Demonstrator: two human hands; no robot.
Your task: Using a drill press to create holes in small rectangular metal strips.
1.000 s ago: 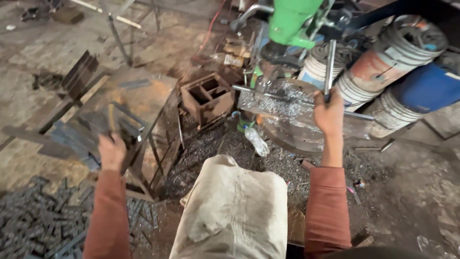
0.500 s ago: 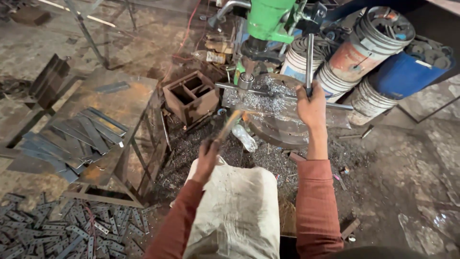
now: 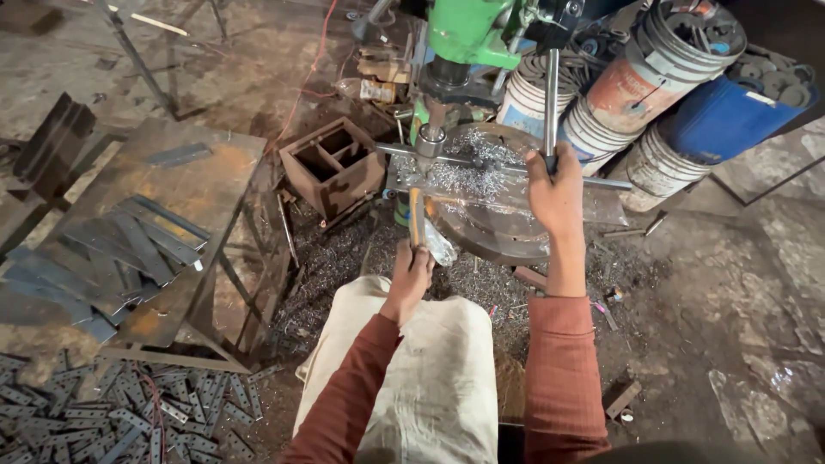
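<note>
Metal strip (image 3: pixel 416 215): thin and rusty, standing almost straight up, just in front of the round plate (image 3: pixel 503 228) of the drill. Held at its low end by the left hand (image 3: pixel 411 275), grip closed tight around it. Not yet lying on the plate.

Looks like the step of bringing a new piece up to the drill bit (image 3: pixel 430 142). Next would call for laying the strip flat under the bit, keeping it from sliding, and pulling gently on the lever (image 3: pixel 551 103).

Left arm bent, reaching forward over the pale cloth (image 3: pixel 412 378) on the lap, wrist turned up. Right hand (image 3: pixel 554 185) up higher, arm stretched out, grip wrapped all the way around the bottom of the lever.

Lots of shiny metal curls (image 3: pixel 468 176) heaped on the plate around the bit. Green drill head (image 3: pixel 468 30) above. Rusty open box (image 3: pixel 335 163) just left of the plate. Further left, a rusty worktop (image 3: pixel 206 172) with a pile of dark strips (image 3: pixel 129 249) on it. More small strips (image 3: pixel 103 421) spread on the floor below. Behind the drill, stacked buckets (image 3: pixel 653 77) full of metal rings, and a blue drum (image 3: pixel 730 112) beside them.
</note>
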